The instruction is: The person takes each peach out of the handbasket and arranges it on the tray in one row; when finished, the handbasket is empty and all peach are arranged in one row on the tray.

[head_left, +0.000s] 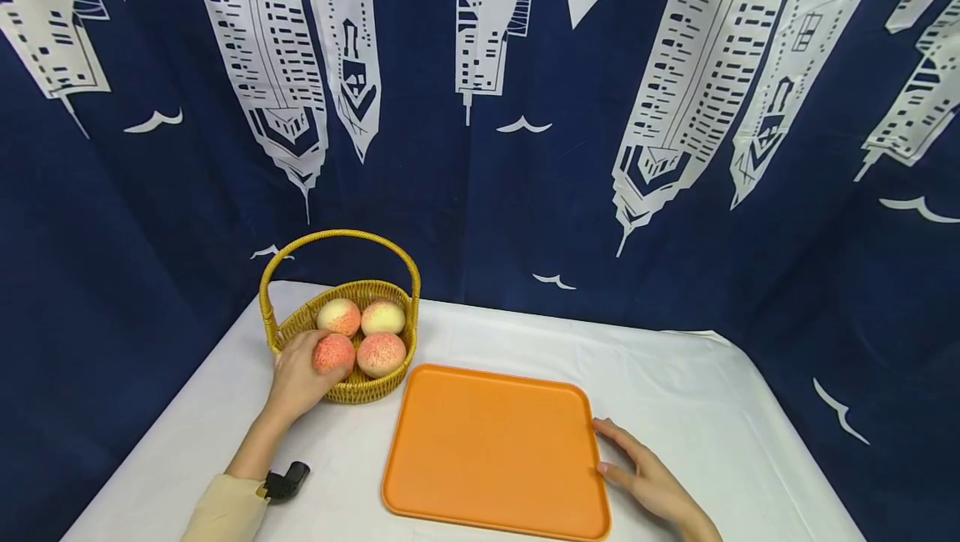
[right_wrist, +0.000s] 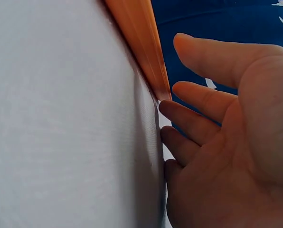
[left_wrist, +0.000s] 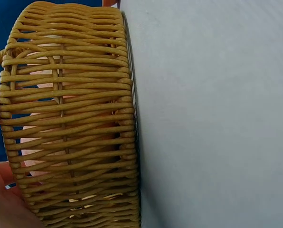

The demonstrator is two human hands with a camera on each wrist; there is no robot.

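At the left, a yellow wicker basket [head_left: 358, 393] with a tall hoop handle holds several peaches. My left hand [head_left: 297, 373] reaches over its near left rim, thumb and fingers around the reddish front-left peach [head_left: 334, 353]. In the left wrist view the basket's woven side [left_wrist: 70, 114] hides most of that grip; part of the hand [left_wrist: 8, 199] shows at the edge. To the right of the basket, an orange tray [head_left: 495, 450] lies flat. My right hand [head_left: 647, 475] rests by the tray's right edge, fingers extended and fingertips right at the rim, holding nothing.
Beside the gripped fruit lie a pinkish peach [head_left: 382, 354] and two paler peaches behind, one of them a yellow-red peach [head_left: 339, 317]. A white cloth [head_left: 675, 383] covers the table. Behind it hangs a dark blue curtain [head_left: 420, 192] with white buildings. A black device [head_left: 288, 482] sits at the left wrist.
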